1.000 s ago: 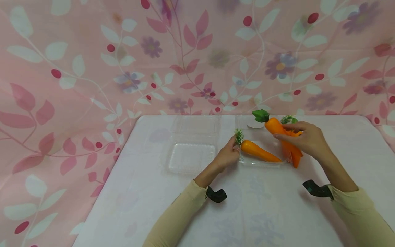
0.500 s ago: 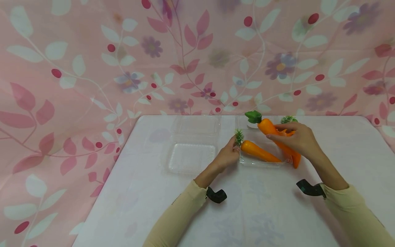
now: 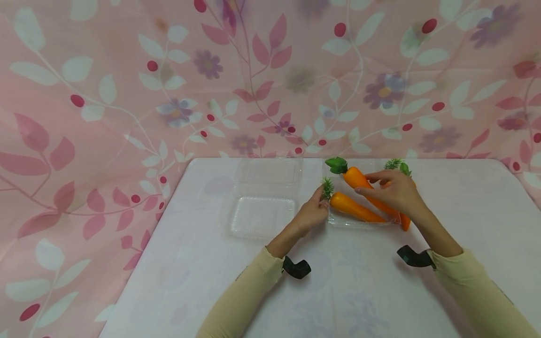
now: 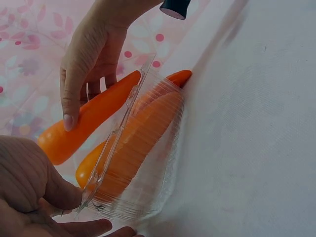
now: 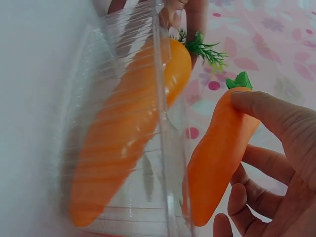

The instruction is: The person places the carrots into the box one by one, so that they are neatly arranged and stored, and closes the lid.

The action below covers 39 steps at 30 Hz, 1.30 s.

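My right hand [image 3: 399,193] holds an orange toy carrot [image 3: 354,178] with broad green leaves, thumb on one side and fingers on the other. That carrot slants over a clear plastic clamshell box [image 3: 359,224], its tip close to the box's rim in the right wrist view. Inside the box lies another carrot [image 5: 126,128], with feathery green leaves [image 5: 205,52] sticking out past the rim. At the box's left edge, my left hand [image 3: 310,213] pinches the rim, thumb [image 4: 64,190] above and fingers below.
More orange carrot [image 3: 405,222] and green tops [image 3: 394,163] show around my right hand, partly hidden by it. A second clear clamshell box [image 3: 263,213] lies open to the left, its lid [image 3: 270,170] toward the back. Behind the white table [image 3: 190,263] hangs a floral pink cloth [image 3: 253,94].
My right hand has moved left and slightly down with its carrot, bringing it over the box beside the carrot lying there. The left hand has stayed at the box's edge.
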{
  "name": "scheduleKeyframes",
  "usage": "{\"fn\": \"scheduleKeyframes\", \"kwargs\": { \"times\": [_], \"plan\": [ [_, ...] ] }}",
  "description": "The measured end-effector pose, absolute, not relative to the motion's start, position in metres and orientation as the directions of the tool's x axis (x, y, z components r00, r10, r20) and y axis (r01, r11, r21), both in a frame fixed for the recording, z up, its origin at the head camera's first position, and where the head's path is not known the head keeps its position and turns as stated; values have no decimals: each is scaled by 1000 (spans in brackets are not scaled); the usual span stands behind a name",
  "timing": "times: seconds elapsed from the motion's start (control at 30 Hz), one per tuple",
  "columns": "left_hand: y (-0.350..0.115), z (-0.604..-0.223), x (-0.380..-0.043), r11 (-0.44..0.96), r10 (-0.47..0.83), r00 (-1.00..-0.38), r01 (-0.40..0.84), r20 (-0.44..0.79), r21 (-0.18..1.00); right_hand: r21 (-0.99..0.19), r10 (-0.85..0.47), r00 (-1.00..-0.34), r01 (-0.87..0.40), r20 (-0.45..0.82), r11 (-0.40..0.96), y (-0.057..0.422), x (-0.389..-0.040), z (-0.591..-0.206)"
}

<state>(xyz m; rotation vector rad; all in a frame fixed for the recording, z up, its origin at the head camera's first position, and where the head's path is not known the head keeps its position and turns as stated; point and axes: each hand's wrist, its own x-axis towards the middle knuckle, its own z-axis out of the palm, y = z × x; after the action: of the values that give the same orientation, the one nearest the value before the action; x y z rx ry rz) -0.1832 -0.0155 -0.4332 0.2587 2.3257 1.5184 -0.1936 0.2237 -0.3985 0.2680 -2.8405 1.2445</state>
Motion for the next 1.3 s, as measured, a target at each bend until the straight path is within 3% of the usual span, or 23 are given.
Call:
{"fn": "scheduleKeyframes", "kwargs": {
  "times": [0.87, 1.3],
  "plan": [
    [-16, -433, -182, 407, 337, -925, -26, -177, 913, -558, -319, -928, -370, 190, 743, 212, -196, -414],
    [-16, -434, -182, 431, 327, -921, -53, -211, 901, -429, -326, -941, -333, 92, 840, 207, -195, -423]
  ]
}}
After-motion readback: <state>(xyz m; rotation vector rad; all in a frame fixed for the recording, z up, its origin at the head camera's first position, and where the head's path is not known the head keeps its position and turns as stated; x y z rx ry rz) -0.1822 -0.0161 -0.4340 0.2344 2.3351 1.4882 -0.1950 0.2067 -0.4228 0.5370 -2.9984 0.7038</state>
